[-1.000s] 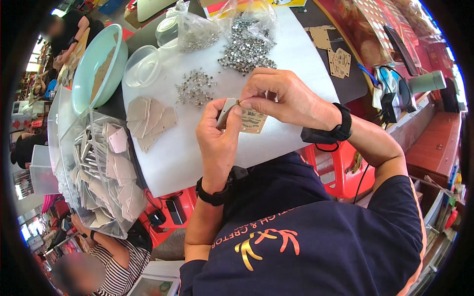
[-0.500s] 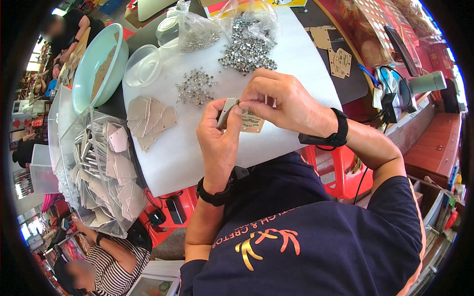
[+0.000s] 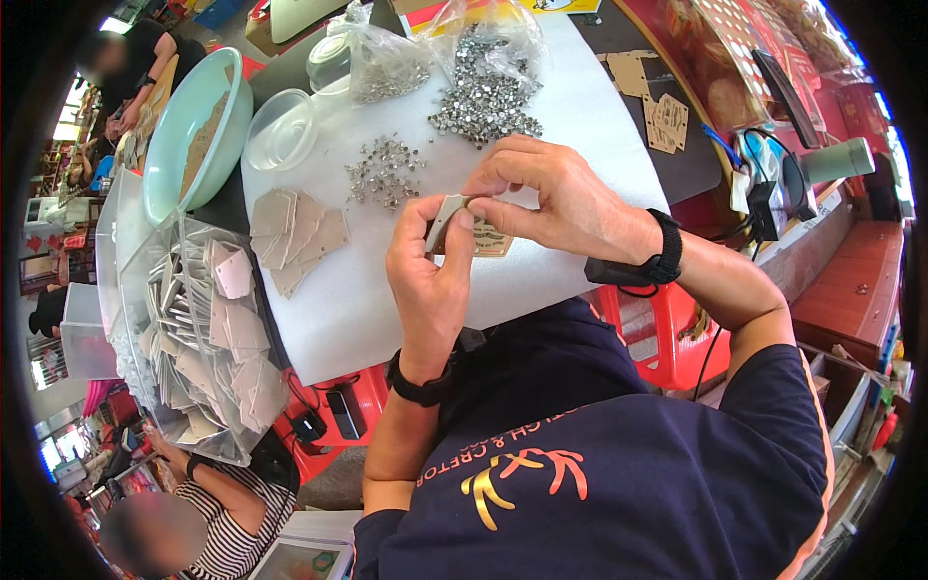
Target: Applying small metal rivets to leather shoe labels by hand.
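My left hand [image 3: 430, 266] pinches a small greyish card tag [image 3: 448, 208] on edge between thumb and fingers, above the white table covering. At the tag's upper right edge, my right hand [image 3: 551, 193] has thumb and fingertips pressed together. Whatever sits between those fingertips is too small to name. Just below lies a printed tan tag [image 3: 493, 244], partly covered by my hands. Small shiny metal rivets [image 3: 382, 174] are scattered left of my fingers, and a bigger heap of silvery rivets [image 3: 483, 101] spills from a clear plastic bag behind them.
To the left lie a stack of grey tags [image 3: 295, 237], a clear round tub [image 3: 282, 130], a pale green basin [image 3: 159, 193] and a clear bin of tags [image 3: 164, 232]. More printed tags [image 3: 666, 124] lie at the far right. Another person in a striped top [image 3: 217, 512] is at lower left.
My right fingers have shifted slightly at the tag's edge, with the thumb pressed closer against it. The person at lower left has moved their head to the right.
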